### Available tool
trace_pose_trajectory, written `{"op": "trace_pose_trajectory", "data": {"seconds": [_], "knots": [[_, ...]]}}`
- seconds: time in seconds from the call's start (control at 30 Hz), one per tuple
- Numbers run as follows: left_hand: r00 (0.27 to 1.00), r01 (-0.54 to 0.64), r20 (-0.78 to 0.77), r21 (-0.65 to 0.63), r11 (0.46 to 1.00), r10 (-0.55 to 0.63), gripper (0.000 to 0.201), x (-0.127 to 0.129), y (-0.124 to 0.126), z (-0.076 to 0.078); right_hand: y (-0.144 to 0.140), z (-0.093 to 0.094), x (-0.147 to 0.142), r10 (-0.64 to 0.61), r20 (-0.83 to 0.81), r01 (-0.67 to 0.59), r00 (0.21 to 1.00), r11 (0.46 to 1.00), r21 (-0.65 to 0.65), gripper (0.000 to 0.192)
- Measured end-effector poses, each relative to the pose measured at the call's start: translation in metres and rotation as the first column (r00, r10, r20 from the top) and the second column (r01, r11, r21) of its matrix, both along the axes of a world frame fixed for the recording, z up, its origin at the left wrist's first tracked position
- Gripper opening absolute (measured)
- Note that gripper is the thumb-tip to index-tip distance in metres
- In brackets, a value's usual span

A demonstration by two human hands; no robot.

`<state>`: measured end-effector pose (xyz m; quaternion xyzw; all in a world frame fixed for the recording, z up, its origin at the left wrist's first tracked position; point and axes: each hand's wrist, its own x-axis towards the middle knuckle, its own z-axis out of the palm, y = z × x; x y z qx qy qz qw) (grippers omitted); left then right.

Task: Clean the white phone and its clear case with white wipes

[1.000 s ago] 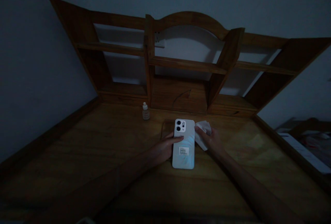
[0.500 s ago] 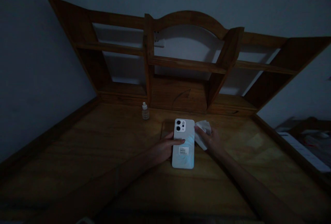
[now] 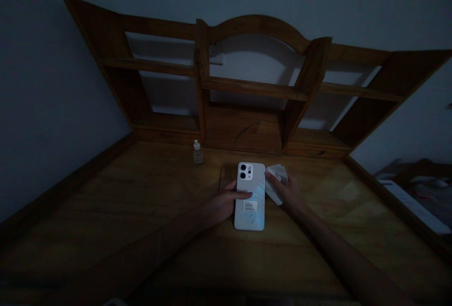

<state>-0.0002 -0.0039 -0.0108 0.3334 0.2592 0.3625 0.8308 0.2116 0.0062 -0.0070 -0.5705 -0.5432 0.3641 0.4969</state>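
A white smartphone [image 3: 254, 186] is held above the wooden desk with its back and camera block towards me. My left hand [image 3: 224, 205] grips it from the left side, the thumb lying across the back above a small printed label [image 3: 250, 205]. At the phone's upper right edge, my right hand [image 3: 287, 192] is closed on a crumpled white tissue [image 3: 276, 176]. The fingers behind the phone and inside the tissue are hidden. Partly behind the phone, a dark flat rectangle [image 3: 228, 174] lies on the desk; what it is I cannot make out.
A small clear dropper bottle [image 3: 198, 154] with a white cap stands upright at the back of the desk [image 3: 141, 188]. Behind rises a wooden shelf unit [image 3: 243, 127], with a power socket [image 3: 216, 56] on the wall. White and dim items [image 3: 415, 207] lie beyond the right edge.
Hardly anything differs: the whole view has shifted very slightly. Both hands keep their hold on the phone and the tissue.
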Motion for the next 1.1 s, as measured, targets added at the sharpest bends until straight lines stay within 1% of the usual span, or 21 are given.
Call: {"op": "trace_pose_trajectory", "data": {"seconds": [0.17, 0.4, 0.6, 0.7, 0.77, 0.9, 1.03, 1.1], "knots": [[1.000, 0.015, 0.004, -0.005, 1.000, -0.015, 0.050, -0.001, -0.001, 0.002, 0.000, 0.001, 0.000, 0.011, 0.029, -0.011, 1.000, 1.000, 0.015, 0.040], [1.000, 0.012, -0.001, -0.034, 0.999, -0.012, 0.050, -0.002, -0.001, 0.005, -0.002, 0.004, -0.001, 0.003, 0.029, -0.003, 1.000, 1.000, -0.007, 0.041], [1.000, 0.009, -0.013, -0.046, 0.999, -0.010, 0.056, -0.002, -0.003, 0.009, -0.002, 0.004, 0.000, 0.001, 0.040, -0.001, 0.999, 1.000, -0.007, 0.041], [1.000, 0.004, -0.024, -0.048, 0.999, -0.005, 0.058, -0.002, -0.003, 0.007, -0.003, 0.006, -0.001, 0.002, 0.032, -0.002, 0.999, 1.000, -0.019, 0.041], [1.000, 0.012, -0.019, -0.020, 1.000, -0.012, 0.059, -0.002, -0.002, 0.003, -0.003, 0.006, -0.001, -0.002, 0.021, 0.003, 1.000, 1.000, -0.018, 0.041], [0.999, 0.040, 0.003, 0.023, 0.999, -0.040, 0.057, -0.003, 0.000, -0.003, 0.000, 0.002, 0.001, -0.021, -0.010, 0.020, 1.000, 0.999, -0.028, 0.041], [0.998, 0.054, 0.024, 0.031, 0.998, -0.055, 0.054, -0.003, -0.001, 0.002, 0.004, -0.003, 0.005, -0.002, -0.026, 0.001, 1.000, 1.000, -0.031, 0.042], [0.998, 0.055, 0.037, 0.018, 0.998, -0.056, 0.054, -0.003, -0.002, 0.006, 0.006, -0.006, 0.005, -0.007, -0.076, 0.004, 0.997, 0.999, -0.039, 0.042]]}}
